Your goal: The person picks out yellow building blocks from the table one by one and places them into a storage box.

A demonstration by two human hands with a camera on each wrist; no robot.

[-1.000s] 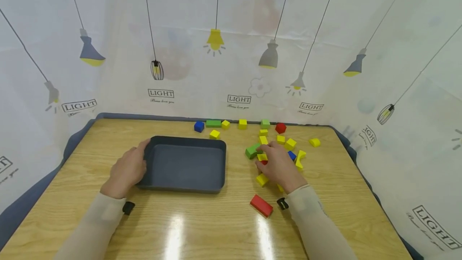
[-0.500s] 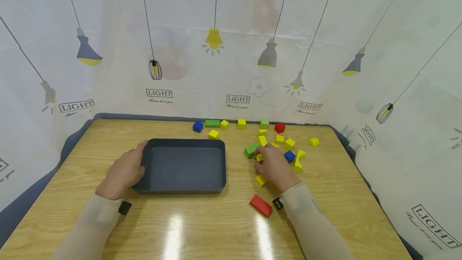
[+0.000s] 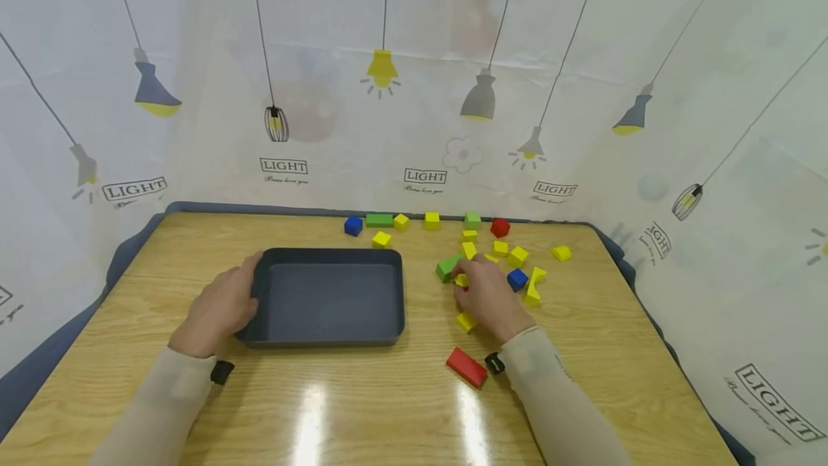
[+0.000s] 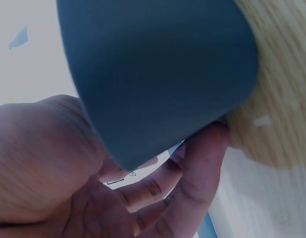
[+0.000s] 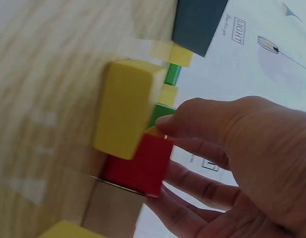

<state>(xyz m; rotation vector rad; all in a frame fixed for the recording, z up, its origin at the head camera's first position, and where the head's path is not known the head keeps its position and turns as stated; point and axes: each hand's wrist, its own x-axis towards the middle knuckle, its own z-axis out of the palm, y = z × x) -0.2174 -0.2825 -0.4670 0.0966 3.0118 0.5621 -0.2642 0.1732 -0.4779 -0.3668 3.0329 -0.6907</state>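
Note:
In the head view my left hand (image 3: 216, 308) grips the left end of a dark grey rectangular tray (image 3: 330, 336). The left wrist view shows the tray's outer wall (image 4: 157, 74) close up, with fingers at its lower edge. My right hand (image 3: 491, 300) is among toy building blocks, thumb and index finger around a small yellow block (image 3: 461, 280). A green block (image 3: 448, 268) lies right at the index fingertip. In the right wrist view the thumb tip overlaps that yellow block, mostly hidden behind a red block (image 5: 140, 166); a larger yellow block (image 5: 125, 109) stands nearer.
Yellow blocks surround the right hand, with a blue block (image 3: 517, 280) and a yellow curved block (image 3: 534, 286) to its right. A red block (image 3: 466, 367) lies in front. More blocks line the table's back edge, including another red one (image 3: 500, 228). A printed curtain (image 3: 362, 6) encloses the table.
The right hand has shifted slightly left, its fingers closer about the small yellow block, and the blue block beside it shows more fully. The left hand keeps its hold on the tray.

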